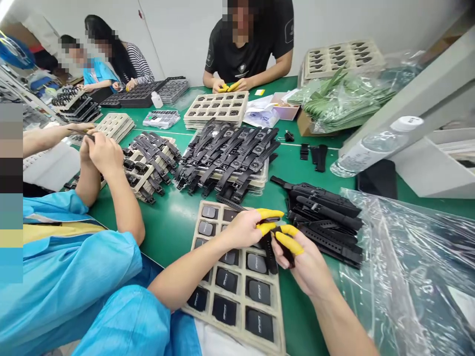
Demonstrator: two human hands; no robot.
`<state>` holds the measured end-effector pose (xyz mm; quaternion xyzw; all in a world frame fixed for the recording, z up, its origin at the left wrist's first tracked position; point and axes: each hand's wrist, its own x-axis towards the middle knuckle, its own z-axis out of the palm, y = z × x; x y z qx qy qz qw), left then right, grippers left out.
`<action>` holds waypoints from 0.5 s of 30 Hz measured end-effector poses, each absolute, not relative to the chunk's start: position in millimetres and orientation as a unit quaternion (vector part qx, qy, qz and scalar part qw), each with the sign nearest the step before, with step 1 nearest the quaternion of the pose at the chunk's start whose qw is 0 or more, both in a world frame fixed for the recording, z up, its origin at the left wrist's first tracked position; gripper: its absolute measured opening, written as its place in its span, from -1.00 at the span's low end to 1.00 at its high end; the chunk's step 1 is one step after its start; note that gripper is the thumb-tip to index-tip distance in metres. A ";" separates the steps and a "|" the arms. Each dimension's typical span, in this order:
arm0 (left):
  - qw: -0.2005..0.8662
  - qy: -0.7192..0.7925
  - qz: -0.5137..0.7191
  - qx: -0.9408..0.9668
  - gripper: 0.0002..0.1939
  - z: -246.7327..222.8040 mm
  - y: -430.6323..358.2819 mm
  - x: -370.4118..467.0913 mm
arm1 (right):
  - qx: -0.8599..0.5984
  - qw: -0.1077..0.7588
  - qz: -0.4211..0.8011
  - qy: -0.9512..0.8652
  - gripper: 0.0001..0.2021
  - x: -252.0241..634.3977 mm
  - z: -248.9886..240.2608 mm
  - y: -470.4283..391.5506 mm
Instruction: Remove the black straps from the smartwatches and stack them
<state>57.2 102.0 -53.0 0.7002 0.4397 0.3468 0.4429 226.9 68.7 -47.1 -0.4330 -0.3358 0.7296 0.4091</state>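
My left hand, with yellow finger cots, pinches a thin dark watch case above the tray. Close against it, my right hand, also in yellow finger cots, grips a black watch strap whose perforated end hangs down. The two pieces meet between my fingertips; whether they are joined is hidden. Below lies a beige compartment tray with square dark watch cases in its cells. Just right of my hands lies a pile of black straps.
Trays of strapped watches stand ahead. Clear plastic bags cover the right side, near a water bottle and a dark phone. A co-worker's hands work at left; another person sits opposite.
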 end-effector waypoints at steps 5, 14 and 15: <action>0.330 0.388 0.314 0.801 -0.48 -55.7 105.3 49.9 | -0.422 0.410 0.734 -0.338 -0.64 222.8 -44.1 69.2; 0.307 0.368 0.287 0.829 -0.40 -54.7 110.3 44.1 | -0.388 0.405 0.769 -0.308 -0.66 224.5 -43.7 73.8; 0.305 0.367 0.287 0.830 -0.42 -53.0 110.4 43.7 | -0.386 0.410 0.772 -0.295 -0.66 224.2 -44.0 74.2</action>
